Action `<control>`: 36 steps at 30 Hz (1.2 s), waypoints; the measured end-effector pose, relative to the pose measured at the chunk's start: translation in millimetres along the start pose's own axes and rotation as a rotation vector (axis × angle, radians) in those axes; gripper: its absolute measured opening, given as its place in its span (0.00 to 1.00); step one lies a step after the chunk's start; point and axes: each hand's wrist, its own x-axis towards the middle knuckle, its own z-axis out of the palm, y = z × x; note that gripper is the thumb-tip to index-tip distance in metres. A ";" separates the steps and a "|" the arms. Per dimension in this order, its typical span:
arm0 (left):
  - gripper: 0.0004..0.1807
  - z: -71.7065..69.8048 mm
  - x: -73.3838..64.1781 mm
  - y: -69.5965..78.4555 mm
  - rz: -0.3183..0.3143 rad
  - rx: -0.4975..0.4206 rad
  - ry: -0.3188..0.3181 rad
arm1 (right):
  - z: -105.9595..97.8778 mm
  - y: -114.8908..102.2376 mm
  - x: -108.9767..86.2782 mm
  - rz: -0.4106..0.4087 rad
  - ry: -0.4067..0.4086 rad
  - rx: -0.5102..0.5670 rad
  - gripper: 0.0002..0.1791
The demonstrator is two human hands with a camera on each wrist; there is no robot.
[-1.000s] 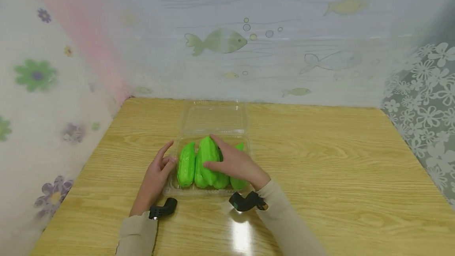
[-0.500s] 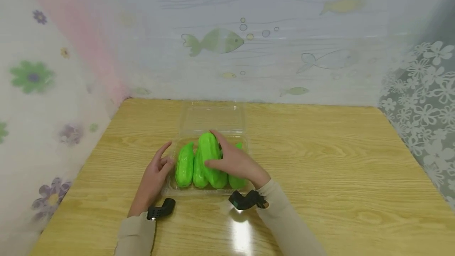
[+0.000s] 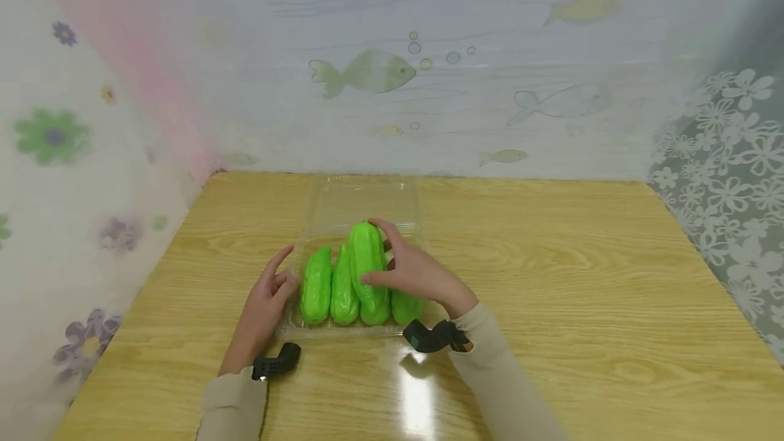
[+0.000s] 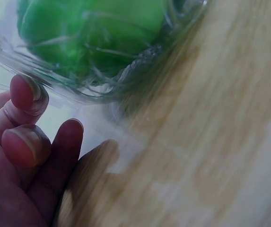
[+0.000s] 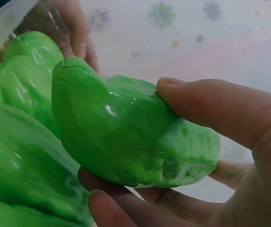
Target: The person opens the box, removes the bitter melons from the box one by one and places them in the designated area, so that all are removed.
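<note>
My right hand [image 3: 419, 274] grips a glossy, bright green ridged vegetable [image 3: 367, 250] between thumb and fingers. In the right wrist view the held vegetable [image 5: 126, 127] shows a blunt, curved end. Beneath it stands a clear plastic clamshell box [image 3: 349, 333] with several similar green vegetables [image 3: 317, 288] lying side by side. The held one overlaps those below in the head view. At the box's left side is my left hand [image 3: 265, 298], its index finger extended. Up close in the left wrist view, a fingertip [image 4: 24, 93] lies against or very near the box wall.
The box's clear lid [image 3: 364, 203] lies folded back toward the wall. A wooden table [image 3: 539, 278] extends around the box. Behind it rises a fish-patterned wall covering [image 3: 478, 107], with a flowered one [image 3: 55, 189] at left. A black camera mount [image 3: 431, 337] sits on each wrist.
My right hand has lifted the held vegetable slightly up and to the right, uncovering more of the one beside it. The left hand stays at the box's left side.
</note>
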 end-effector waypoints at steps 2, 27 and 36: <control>0.28 -1.3 1.8 -7.0 -0.003 0.006 -0.002 | -2.2 1.0 -0.5 0.008 0.006 -0.003 0.48; 0.28 2.1 -5.2 16.2 0.000 0.022 -0.001 | -34.5 17.6 -11.5 0.048 0.082 0.078 0.39; 0.28 0.5 1.1 4.0 -0.014 0.016 0.002 | -49.9 2.9 -24.5 0.063 0.078 0.079 0.40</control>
